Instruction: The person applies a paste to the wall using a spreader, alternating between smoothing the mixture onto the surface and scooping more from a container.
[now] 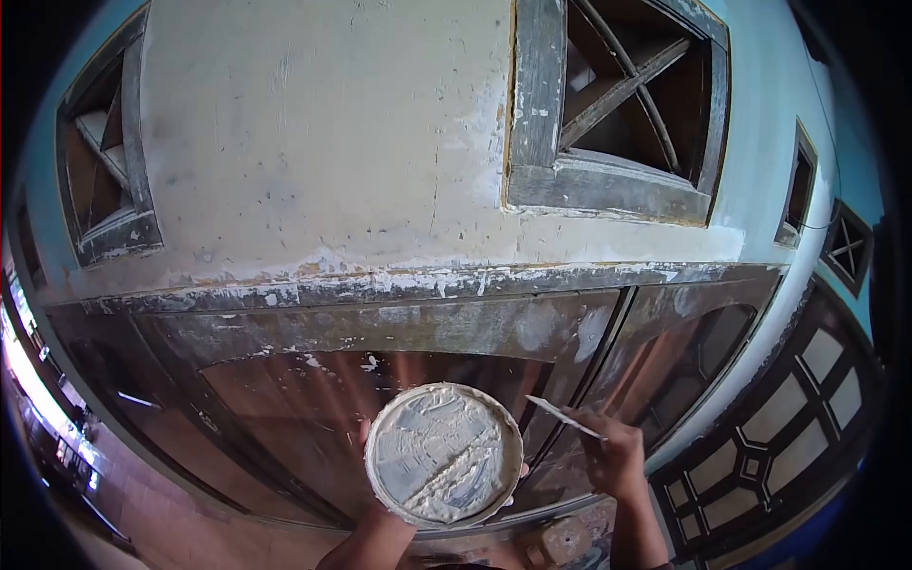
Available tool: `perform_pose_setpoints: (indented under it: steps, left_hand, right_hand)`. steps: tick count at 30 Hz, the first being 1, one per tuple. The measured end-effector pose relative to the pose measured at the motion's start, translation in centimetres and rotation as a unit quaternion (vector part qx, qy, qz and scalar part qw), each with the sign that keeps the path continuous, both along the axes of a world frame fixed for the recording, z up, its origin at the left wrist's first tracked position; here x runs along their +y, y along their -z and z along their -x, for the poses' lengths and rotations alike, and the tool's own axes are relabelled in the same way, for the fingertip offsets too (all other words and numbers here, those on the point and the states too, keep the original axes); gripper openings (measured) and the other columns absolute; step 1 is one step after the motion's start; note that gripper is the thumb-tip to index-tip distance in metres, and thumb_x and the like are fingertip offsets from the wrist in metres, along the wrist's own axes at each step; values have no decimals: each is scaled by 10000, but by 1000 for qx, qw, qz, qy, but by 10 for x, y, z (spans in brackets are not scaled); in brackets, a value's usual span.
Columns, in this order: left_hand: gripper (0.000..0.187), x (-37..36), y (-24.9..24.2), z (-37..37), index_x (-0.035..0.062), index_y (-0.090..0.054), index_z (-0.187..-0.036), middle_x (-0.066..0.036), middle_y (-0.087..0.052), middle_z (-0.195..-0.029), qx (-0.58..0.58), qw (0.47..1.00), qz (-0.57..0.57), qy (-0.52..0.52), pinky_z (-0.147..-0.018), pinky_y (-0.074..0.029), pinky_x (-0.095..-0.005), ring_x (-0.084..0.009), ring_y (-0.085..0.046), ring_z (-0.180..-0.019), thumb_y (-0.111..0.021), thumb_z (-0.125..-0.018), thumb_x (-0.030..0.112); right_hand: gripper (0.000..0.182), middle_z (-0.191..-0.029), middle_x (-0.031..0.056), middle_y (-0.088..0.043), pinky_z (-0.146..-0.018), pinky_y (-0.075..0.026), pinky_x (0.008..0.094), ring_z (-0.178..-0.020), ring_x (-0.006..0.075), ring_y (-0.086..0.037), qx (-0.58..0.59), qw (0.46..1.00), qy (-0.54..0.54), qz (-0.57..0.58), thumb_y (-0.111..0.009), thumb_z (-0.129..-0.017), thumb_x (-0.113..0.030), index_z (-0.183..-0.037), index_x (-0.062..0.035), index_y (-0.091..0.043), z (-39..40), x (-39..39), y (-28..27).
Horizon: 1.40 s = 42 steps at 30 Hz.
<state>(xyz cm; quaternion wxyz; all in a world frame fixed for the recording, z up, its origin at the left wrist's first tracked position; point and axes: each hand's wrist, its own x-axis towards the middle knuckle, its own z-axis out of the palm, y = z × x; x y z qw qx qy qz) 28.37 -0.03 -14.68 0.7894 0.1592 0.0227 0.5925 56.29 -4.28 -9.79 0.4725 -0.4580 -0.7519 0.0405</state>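
My left hand (384, 522) supports a round shallow pan (376, 454) from below, with fingertips showing at its rim and most of the hand hidden underneath. Whitish putty (446, 446) is smeared across the inside of the pan, with a thicker ridge running diagonally. To the right of the pan, my right hand (616, 456) is closed around a putty knife (567, 418). Its thin, pale blade points up and left, apart from the pan and the wall.
Ahead rises a patched wall (332, 123) with cracks. A weathered wooden beam (380, 283) runs above dark glazed panels (285, 418). Wooden vent frames (617, 190) sit in the wall. At right stands a latticed door (769, 456). Tiled floor (171, 503) lies below left.
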Motion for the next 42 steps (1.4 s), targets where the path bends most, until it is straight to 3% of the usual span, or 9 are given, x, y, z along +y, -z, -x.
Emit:
perform_pose_setpoints:
  steps: [2, 4, 8, 12, 17, 21, 38, 40, 42]
  left_hand:
    - [802, -2, 0, -6, 124, -511, -1459, -161, -524, -1471, -4, 1000, 7, 0, -1112, -398, -591, -382, -511, -1321, -395, -951, 733]
    - [879, -4, -5, -13, 104, -456, -1490, -210, -462, -1513, -178, 980, -3, 89, -1106, -392, -638, -445, -474, -1345, -412, -926, 778]
    - [899, -9, 6, -23, 87, -458, -1483, -198, -498, -1479, -147, 984, -49, 89, -1095, -422, -584, -398, -511, -1310, -419, -921, 787]
    - [920, -8, 27, -22, 67, -423, -1509, -193, -481, -1496, -67, 996, -65, 3, -1107, -409, -588, -401, -487, -1346, -472, -906, 759]
    - [1076, -17, 38, -28, 110, -363, -1545, -177, -396, -1559, -94, 993, -70, 20, -1123, -390, -603, -407, -454, -1371, -516, -792, 863]
    - [1053, -21, 45, -32, 140, -363, -1548, -164, -383, -1567, -157, 984, -69, 57, -1123, -382, -612, -393, -435, -1389, -495, -798, 867]
    - [811, -29, 64, -31, 114, -444, -1507, -155, -452, -1535, -186, 977, 6, 105, -1126, -382, -599, -390, -453, -1383, -380, -955, 705]
    - [819, -29, 66, -30, 116, -438, -1512, -157, -449, -1537, -86, 994, 12, 61, -1125, -387, -592, -390, -454, -1383, -366, -955, 712]
    - [793, -34, 56, -32, 118, -442, -1510, -158, -457, -1530, -162, 982, 14, 93, -1123, -395, -583, -390, -466, -1373, -356, -970, 692]
  right_hand:
    - [351, -1102, 191, -746, -918, -580, 395, -1067, 342, -729, 37, 999, -25, -27, -652, -782, 148, -1110, 32, -690, -1, -9, -11]
    - [303, -1083, 222, -740, -927, -578, 434, -1075, 374, -723, 51, 993, -56, -93, -684, -798, 116, -1094, 48, -684, 3, -19, -25]
    - [266, -1049, 226, -736, -921, -579, 466, -1038, 388, -728, 6, 974, -115, -193, -616, -833, 84, -1085, 41, -689, 21, -30, -50]
    - [246, -1050, 227, -734, -889, -592, 455, -1019, 391, -729, 8, 983, -138, -125, -685, -818, 50, -1063, 43, -686, 22, -31, -41]
    - [111, -966, 178, -739, -725, -544, 281, -863, 187, -716, 189, 973, -114, -65, -652, -904, 90, -1013, 78, -667, 24, -31, -21]
    - [159, -986, 100, -726, -753, -512, 257, -868, 119, -661, 349, 926, -135, 54, -668, -927, 66, -1079, 108, -651, 28, -34, -22]
    - [119, -1019, 106, -729, -851, -516, 289, -931, 130, -662, 386, 904, -170, 76, -683, -931, 48, -1048, 62, -669, 12, -29, -14]
    - [115, -1019, 109, -730, -859, -519, 295, -939, 136, -666, 393, 899, -173, 83, -689, -932, 41, -1041, 66, -666, 13, -29, -13]
    - [114, -1022, 112, -731, -861, -522, 298, -942, 138, -667, 388, 900, -177, 86, -689, -932, 40, -1040, 68, -665, 12, -28, -11]
